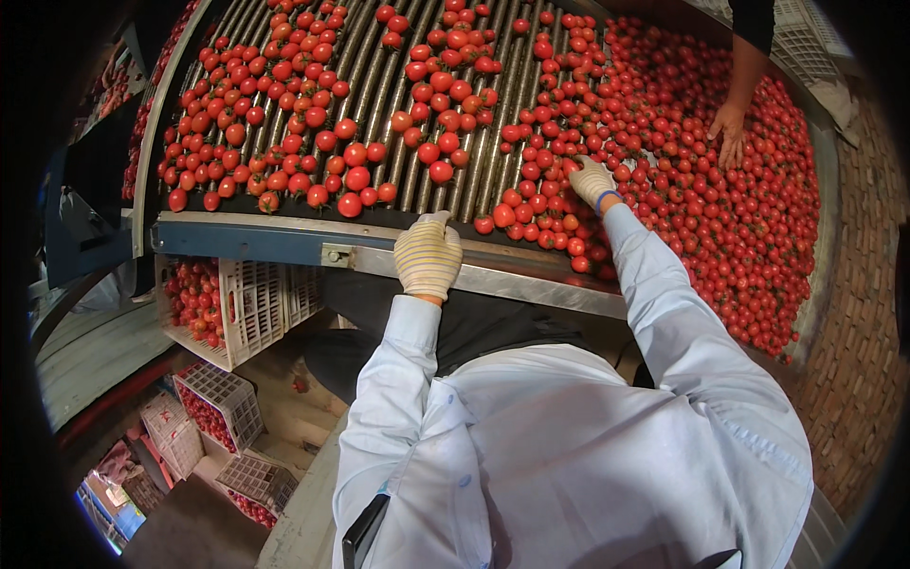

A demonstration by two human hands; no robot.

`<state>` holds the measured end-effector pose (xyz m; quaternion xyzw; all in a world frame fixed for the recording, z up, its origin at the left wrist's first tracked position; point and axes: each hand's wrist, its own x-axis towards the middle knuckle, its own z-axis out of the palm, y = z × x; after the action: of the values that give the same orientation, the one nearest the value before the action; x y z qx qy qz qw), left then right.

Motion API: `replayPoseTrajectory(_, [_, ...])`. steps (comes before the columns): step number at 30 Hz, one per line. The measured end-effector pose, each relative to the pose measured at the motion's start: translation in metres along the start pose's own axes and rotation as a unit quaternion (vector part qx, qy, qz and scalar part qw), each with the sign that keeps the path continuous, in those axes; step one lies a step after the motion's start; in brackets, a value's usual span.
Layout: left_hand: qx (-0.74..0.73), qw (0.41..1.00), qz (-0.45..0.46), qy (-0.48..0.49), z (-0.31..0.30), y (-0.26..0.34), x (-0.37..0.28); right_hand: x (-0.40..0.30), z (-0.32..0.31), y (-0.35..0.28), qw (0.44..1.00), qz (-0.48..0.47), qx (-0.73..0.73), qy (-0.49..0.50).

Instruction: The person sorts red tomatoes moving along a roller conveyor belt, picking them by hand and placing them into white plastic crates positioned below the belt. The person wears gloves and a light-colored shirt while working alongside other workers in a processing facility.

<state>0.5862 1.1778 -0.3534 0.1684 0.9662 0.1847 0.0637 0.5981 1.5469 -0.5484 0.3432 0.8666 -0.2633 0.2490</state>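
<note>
My left hand [429, 257], in a striped knit glove, rests on the front rail [284, 244] of a roller conveyor. Its fingers curl near the rollers [426, 186], and whether they hold anything is hidden. My right hand [594, 182] wears a matching glove with a blue band at the wrist. It reaches into red tomatoes [544, 188] where the rollers meet a heaped bin; its fingertips touch tomatoes, but I cannot tell if one is gripped. Loose tomatoes [291, 142] lie in clusters across the rollers to the left. The tomato heap [753, 242] fills the bin at right.
Another person's bare hand [729, 135] reaches onto the heap from the far side. A white plastic crate [252, 306] with tomatoes stands below the rail at left. More crates [224, 398] stand on the floor lower left. Brick paving [864, 284] runs along the right.
</note>
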Motion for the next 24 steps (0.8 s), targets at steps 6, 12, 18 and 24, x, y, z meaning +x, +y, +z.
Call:
replayPoseTrajectory(6, [-0.006,1.000,0.000,0.004,0.001,0.005,-0.001,-0.008,-0.005,-0.040,0.991,0.024,0.127,-0.045])
replayPoseTrajectory(12, [0.000,1.000,0.008,0.003,0.003,0.008,0.001,-0.067,0.011,-0.117,0.959,-0.181,0.217,-0.014])
replayPoseTrajectory(18, [-0.004,1.000,0.011,0.011,0.003,0.007,-0.001,-0.093,0.000,-0.141,0.945,-0.313,0.087,0.035])
replayPoseTrajectory(24, [-0.004,1.000,0.024,0.002,-0.001,0.010,0.003,-0.001,-0.019,-0.046,0.984,-0.141,-0.012,0.109])
